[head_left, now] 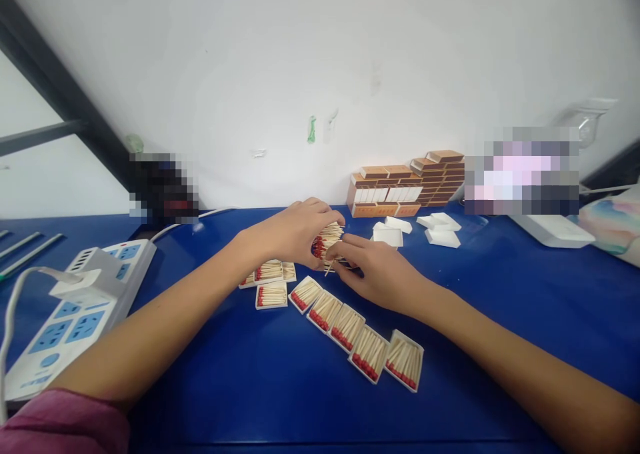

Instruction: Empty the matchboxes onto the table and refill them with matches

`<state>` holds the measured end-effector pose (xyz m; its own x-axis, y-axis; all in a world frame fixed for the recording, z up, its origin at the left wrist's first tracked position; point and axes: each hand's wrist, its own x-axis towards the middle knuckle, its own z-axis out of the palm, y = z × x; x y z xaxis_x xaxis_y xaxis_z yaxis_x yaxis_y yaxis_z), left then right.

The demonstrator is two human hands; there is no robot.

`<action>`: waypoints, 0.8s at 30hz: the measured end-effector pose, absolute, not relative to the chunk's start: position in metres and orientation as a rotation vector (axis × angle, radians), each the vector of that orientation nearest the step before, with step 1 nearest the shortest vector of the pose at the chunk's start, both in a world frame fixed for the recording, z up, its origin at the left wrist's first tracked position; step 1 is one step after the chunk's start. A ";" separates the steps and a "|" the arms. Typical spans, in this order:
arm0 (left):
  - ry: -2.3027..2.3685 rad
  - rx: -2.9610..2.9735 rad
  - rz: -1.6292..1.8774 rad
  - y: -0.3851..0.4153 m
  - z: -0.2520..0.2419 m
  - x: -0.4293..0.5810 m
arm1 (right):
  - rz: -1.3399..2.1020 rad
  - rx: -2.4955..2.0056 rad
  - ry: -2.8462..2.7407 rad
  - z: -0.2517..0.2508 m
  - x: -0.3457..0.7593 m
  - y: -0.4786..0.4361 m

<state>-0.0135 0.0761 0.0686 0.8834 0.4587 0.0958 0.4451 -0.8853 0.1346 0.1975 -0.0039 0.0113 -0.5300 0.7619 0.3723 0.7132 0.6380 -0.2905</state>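
Observation:
My left hand (305, 227) is curved around a thick bundle of red-tipped matches (327, 239), thumb on the near side and fingers over the far side. From the right, my right hand (367, 267) touches the same bundle, its fingers pinched together, with a match sticking out below them. Several white matchbox trays (347, 326) filled with matches lie in a slanting row nearer to me. More filled trays (271, 295) sit below my left wrist, partly covered by it. What lies under the bundle is hidden by my hands.
Brown matchboxes (385, 194) are stacked against the wall, with several white trays (389, 236) in front. A white power strip (135, 267) with a plugged-in charger and cable lies at the left. On the right are a white box (550, 233) and a blurred-out item.

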 end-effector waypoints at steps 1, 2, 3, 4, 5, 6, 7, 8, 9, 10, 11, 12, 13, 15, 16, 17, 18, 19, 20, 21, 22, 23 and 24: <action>0.707 2.944 0.183 0.076 0.068 -0.013 | 0.141 -1.130 -2.439 0.012 0.199 -0.004; 0.710 2.945 0.172 0.076 0.067 -0.013 | 0.139 -1.123 -2.475 0.012 0.200 -0.003; 0.717 2.946 0.162 0.076 0.067 -0.013 | 0.137 -1.128 -2.503 0.012 0.201 -0.003; 0.724 2.945 0.152 0.076 0.067 -0.012 | 0.136 -1.140 -2.526 0.012 0.200 -0.002; 0.731 2.943 0.143 0.076 0.067 -0.012 | 0.137 -1.154 -2.546 0.011 0.200 -0.001; 0.739 2.939 0.137 0.075 0.067 -0.012 | 0.137 -1.170 -2.562 0.011 0.199 0.000; 0.743 2.935 0.133 0.075 0.067 -0.011 | 0.135 -1.183 -2.576 0.010 0.198 0.001; 0.744 2.932 0.130 0.074 0.068 -0.011 | 0.129 -1.189 -2.586 0.010 0.197 0.001; 0.744 2.929 0.127 0.074 0.068 -0.011 | 0.119 -1.187 -2.591 0.009 0.196 0.002; 0.746 2.926 0.124 0.073 0.069 -0.011 | 0.107 -1.176 -2.590 0.009 0.196 0.002; 0.751 2.924 0.118 0.073 0.069 -0.011 | 0.091 -1.160 -2.583 0.009 0.197 0.001; 0.755 2.923 0.110 0.073 0.069 -0.011 | 0.071 -1.148 -2.570 0.010 0.198 0.001; 0.758 2.923 0.103 0.073 0.069 -0.011 | 0.050 -1.143 -2.552 0.010 0.199 0.001; 0.761 2.931 0.101 0.073 0.068 -0.010 | 0.015 -1.157 -2.511 0.013 0.203 0.000; 0.763 2.937 0.103 0.072 0.068 -0.010 | 0.009 -1.172 -2.495 0.014 0.205 0.001; 0.765 2.942 0.105 0.072 0.068 -0.010 | 0.014 -1.188 -2.484 0.016 0.207 0.001; 0.769 2.945 0.107 0.072 0.068 -0.010 | 0.028 -1.203 -2.477 0.017 0.209 0.001; 0.774 2.948 0.108 0.071 0.068 -0.010 | 0.047 -1.213 -2.472 0.018 0.210 0.001; 0.779 2.948 0.107 0.071 0.068 -0.010 | 0.066 -1.221 -2.471 0.019 0.211 0.002; 0.785 2.946 0.106 0.071 0.068 -0.009 | 0.079 -1.225 -2.472 0.019 0.212 0.002; 0.791 2.943 0.106 0.070 0.069 -0.009 | 0.084 -1.223 -2.475 0.019 0.212 0.001; 0.799 2.939 0.106 0.070 0.069 -0.009 | 0.084 -1.214 -2.482 0.018 0.212 0.001; 0.808 2.934 0.106 0.070 0.070 -0.009 | 0.084 -1.196 -2.491 0.018 0.212 0.000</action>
